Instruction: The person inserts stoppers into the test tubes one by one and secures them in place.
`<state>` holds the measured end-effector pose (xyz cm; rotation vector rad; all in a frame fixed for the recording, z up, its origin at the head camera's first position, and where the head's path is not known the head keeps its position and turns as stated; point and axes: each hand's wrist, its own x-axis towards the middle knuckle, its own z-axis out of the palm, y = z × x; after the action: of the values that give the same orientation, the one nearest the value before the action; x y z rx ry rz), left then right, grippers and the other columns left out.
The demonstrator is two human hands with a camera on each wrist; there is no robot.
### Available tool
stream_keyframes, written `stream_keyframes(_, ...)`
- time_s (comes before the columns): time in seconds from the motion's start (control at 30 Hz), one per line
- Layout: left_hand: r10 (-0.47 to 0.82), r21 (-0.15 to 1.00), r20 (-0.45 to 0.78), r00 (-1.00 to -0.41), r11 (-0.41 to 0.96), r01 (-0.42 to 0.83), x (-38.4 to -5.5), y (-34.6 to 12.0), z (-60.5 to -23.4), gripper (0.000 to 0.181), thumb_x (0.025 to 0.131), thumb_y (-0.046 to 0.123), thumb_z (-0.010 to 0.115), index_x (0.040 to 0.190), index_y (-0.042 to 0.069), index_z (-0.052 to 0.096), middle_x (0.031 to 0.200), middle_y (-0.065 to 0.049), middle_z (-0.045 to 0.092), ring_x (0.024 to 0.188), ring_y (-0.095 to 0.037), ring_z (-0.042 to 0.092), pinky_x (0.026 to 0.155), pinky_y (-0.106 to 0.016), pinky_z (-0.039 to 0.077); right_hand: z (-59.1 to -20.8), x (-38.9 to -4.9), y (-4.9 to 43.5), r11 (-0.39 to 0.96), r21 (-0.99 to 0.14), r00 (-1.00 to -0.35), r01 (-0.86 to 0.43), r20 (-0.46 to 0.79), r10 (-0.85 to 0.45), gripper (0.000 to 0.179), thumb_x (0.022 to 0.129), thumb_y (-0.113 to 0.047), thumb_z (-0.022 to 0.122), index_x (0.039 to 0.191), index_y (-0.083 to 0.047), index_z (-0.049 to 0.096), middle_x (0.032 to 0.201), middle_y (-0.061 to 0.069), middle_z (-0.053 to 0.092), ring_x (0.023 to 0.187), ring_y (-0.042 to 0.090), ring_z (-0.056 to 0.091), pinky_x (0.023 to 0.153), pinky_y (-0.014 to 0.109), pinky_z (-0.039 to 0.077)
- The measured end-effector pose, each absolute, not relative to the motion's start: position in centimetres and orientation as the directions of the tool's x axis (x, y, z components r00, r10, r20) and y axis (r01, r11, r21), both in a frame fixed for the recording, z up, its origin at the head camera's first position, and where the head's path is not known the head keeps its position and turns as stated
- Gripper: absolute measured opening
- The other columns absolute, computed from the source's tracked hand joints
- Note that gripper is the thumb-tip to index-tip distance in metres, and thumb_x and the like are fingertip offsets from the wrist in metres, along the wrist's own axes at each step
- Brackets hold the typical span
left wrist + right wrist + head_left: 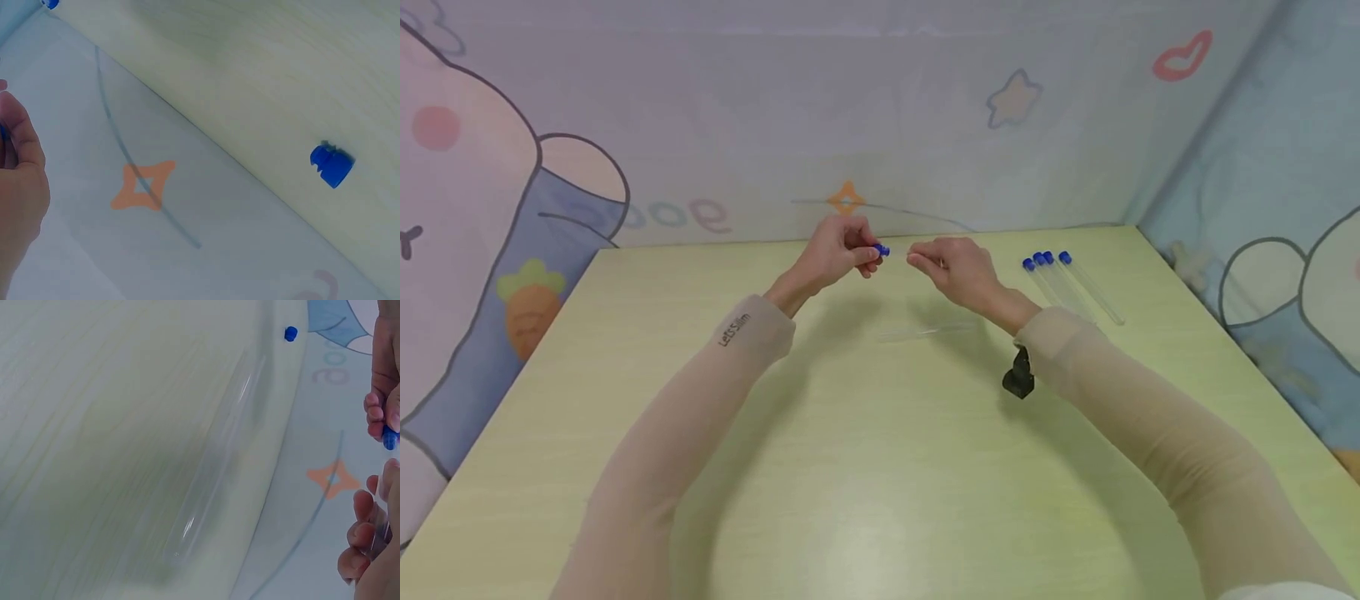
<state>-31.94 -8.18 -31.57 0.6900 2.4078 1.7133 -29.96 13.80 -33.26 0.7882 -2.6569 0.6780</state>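
Note:
My left hand [838, 250] pinches a blue stopper [882, 250] between thumb and fingers above the far part of the table. Facing it across a small gap, my right hand [953, 265] grips a clear test tube [380, 530], mostly covered by the fingers. The stopper and the tube's mouth look apart. Below the hands an uncapped clear test tube [925, 332] lies on the table. A second blue stopper [333, 165] rests near the table's far edge in the left wrist view; the left hand hides it from the head view.
Several test tubes with blue stoppers [1065, 258] lie side by side at the far right of the pale wooden table [865, 467]. A printed cloth [887, 100] hangs behind the table's far edge. A black mount [1019, 377] hangs at the right cuff.

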Motion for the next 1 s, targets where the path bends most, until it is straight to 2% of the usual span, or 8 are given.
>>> stream_keyframes(0.17, 0.461, 0.892, 0.147, -0.875, 0.32, 0.318, -32.2, -8.4, -32.0, 0.008, 0.092, -0.002, 0.059, 0.095, -0.009, 0.057, 0.096, -0.03, 0.067, 0.066, -0.015, 0.065, 0.067, -0.03, 0.059, -33.1, -30.1, 14.1, 0.715, -0.371, -0.802, -0.593, 0.355, -0.481, 0.026, 0.099, -0.027, 0.054, 0.109, -0.011, 0.072, 0.09, 0.008, 0.072, 0.07, 0.019, 0.057, 0.059, 0.03, 0.043)
stream_keyframes(0.3, 0.481, 0.862, 0.117, -0.869, 0.386, 0.329, -32.4, -8.9, -32.3, 0.012, 0.092, -0.002, 0.059, 0.103, -0.007, 0.057, 0.099, -0.025, 0.069, 0.072, -0.018, 0.066, 0.071, -0.033, 0.058, -33.1, -30.2, 14.4, 0.709, -0.371, -0.798, -0.6, 0.332, -0.503, 0.027, 0.1, -0.025, 0.053, 0.111, -0.009, 0.071, 0.087, 0.01, 0.071, 0.069, 0.019, 0.057, 0.062, 0.034, 0.046)
stream_keyframes(0.4, 0.465, 0.821, 0.096, -0.88, 0.462, 0.334, -32.6, -9.5, -32.4, 0.015, 0.091, -0.003, 0.059, 0.106, -0.005, 0.057, 0.099, -0.022, 0.069, 0.076, -0.02, 0.065, 0.072, -0.033, 0.058, -33.0, -30.3, 14.5, 0.712, -0.372, -0.802, -0.595, 0.323, -0.502, 0.029, 0.101, -0.024, 0.051, 0.115, -0.007, 0.069, 0.092, 0.011, 0.072, 0.073, 0.02, 0.061, 0.068, 0.037, 0.05)
stream_keyframes(0.57, 0.405, 0.68, 0.076, -0.911, 0.647, 0.345, -32.6, -11.4, -32.4, 0.012, 0.088, -0.005, 0.057, 0.1, -0.002, 0.06, 0.096, -0.018, 0.066, 0.081, -0.027, 0.063, 0.071, -0.034, 0.055, -33.1, -30.8, 15.3, 0.728, -0.378, -0.819, -0.572, 0.312, -0.482, 0.032, 0.101, -0.018, 0.049, 0.125, -0.001, 0.062, 0.096, 0.015, 0.071, 0.074, 0.024, 0.062, 0.075, 0.04, 0.05)
stream_keyframes(0.73, 0.353, 0.483, -0.014, -0.935, 0.822, 0.303, -32.6, -13.7, -32.5, 0.016, 0.085, -0.002, 0.06, 0.1, -0.003, 0.061, 0.109, -0.019, 0.06, 0.092, -0.031, 0.056, 0.081, -0.041, 0.048, -33.6, -31.5, 16.4, 0.754, -0.393, -0.85, -0.526, 0.283, -0.445, 0.032, 0.101, -0.011, 0.047, 0.13, 0.001, 0.056, 0.101, 0.018, 0.069, 0.076, 0.025, 0.06, 0.077, 0.041, 0.05)
stream_keyframes(0.83, 0.296, 0.365, -0.096, -0.95, 0.899, 0.243, -32.4, -15.0, -32.6, 0.016, 0.083, -0.001, 0.061, 0.099, -0.002, 0.059, 0.108, -0.017, 0.056, 0.087, -0.029, 0.051, 0.073, -0.04, 0.046, -33.7, -31.7, 16.9, 0.769, -0.406, -0.869, -0.493, 0.258, -0.421, 0.033, 0.102, -0.009, 0.046, 0.132, 0.002, 0.054, 0.099, 0.019, 0.068, 0.073, 0.024, 0.06, 0.075, 0.041, 0.05)
stream_keyframes(0.9, 0.257, 0.305, -0.14, -0.956, 0.93, 0.205, -32.2, -15.7, -32.7, 0.014, 0.083, -0.002, 0.062, 0.095, 0.0, 0.057, 0.101, -0.014, 0.056, 0.079, -0.025, 0.05, 0.065, -0.035, 0.043, -33.7, -31.7, 17.3, 0.778, -0.411, -0.88, -0.475, 0.242, -0.409, 0.033, 0.102, -0.009, 0.045, 0.132, 0.003, 0.052, 0.096, 0.02, 0.068, 0.07, 0.025, 0.059, 0.074, 0.041, 0.05)
stream_keyframes(1.0, 0.225, 0.257, -0.189, -0.956, 0.951, 0.173, -32.0, -16.6, -33.0, 0.013, 0.081, -0.002, 0.063, 0.09, 0.003, 0.054, 0.091, -0.011, 0.052, 0.074, -0.022, 0.047, 0.061, -0.031, 0.038, -33.6, -31.7, 17.9, 0.798, -0.407, -0.895, -0.445, 0.226, -0.384, 0.033, 0.102, -0.01, 0.045, 0.132, 0.002, 0.052, 0.095, 0.02, 0.069, 0.067, 0.024, 0.059, 0.072, 0.042, 0.05)
